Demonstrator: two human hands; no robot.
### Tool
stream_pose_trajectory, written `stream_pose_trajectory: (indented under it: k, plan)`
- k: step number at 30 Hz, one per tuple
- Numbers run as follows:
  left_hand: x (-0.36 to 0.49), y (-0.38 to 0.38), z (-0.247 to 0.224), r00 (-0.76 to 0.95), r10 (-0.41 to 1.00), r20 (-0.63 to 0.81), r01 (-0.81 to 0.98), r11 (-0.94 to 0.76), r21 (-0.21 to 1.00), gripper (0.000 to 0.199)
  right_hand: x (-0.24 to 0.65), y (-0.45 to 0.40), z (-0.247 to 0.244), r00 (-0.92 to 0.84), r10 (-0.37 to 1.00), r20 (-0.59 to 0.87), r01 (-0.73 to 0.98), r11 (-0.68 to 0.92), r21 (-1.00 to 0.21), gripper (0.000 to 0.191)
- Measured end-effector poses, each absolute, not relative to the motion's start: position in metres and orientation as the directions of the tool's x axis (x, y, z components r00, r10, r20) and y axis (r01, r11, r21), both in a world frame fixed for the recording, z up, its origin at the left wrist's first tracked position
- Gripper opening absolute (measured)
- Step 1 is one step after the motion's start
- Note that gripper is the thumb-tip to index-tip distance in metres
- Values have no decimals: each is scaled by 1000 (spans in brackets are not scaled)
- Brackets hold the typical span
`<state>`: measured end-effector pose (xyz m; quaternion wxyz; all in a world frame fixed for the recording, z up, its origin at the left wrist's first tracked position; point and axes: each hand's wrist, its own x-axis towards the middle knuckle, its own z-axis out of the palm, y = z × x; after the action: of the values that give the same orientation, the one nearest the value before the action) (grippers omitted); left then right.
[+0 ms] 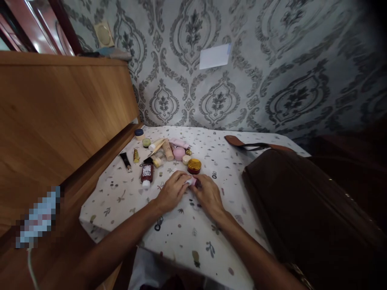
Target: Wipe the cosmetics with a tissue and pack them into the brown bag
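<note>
Far left of the amber jar [194,167], see a wooden cabinet [66,108]. Well left of the jar, find a black tube [124,158] lying aslant, then a gold tube [136,155]. Left of the jar and farther back, see a blue-lidded pot [139,134] and a green pot [146,143]. Left of the jar and slightly nearer, find a red bottle [147,172], white cap toward the near side. Left of the jar and behind, see a beige tube [168,151]. Just nearer than the jar, to its left, holding with the left hand [173,188] the white end of a pink item [193,181], fingers closed in. Can't tell its kind, partly covered. Just left of the jar, see a pink tub [179,153] and a cream pot [186,160]. Nearer than the jar, to its right, holding the item's dark end with the right hand [209,193], fingers pinched. Far right of the jar, see a brown bag [290,193].
</note>
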<state>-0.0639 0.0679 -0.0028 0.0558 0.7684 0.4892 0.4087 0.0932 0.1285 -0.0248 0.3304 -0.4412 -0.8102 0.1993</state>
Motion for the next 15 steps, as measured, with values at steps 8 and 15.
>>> stream_pose_trajectory:
  k: [8, 15]
  plan:
    - [-67, 67, -1, 114, 804, 584, 686, -489, 538, 24, 92, 140, -18, -206, 913, 353, 565, 405, -719, 30]
    - [-73, 70, -3, 68, 802, 593, 685, -469, 557, 23, 83, 168, -19, -23, 933, 360, 537, 315, -782, 37]
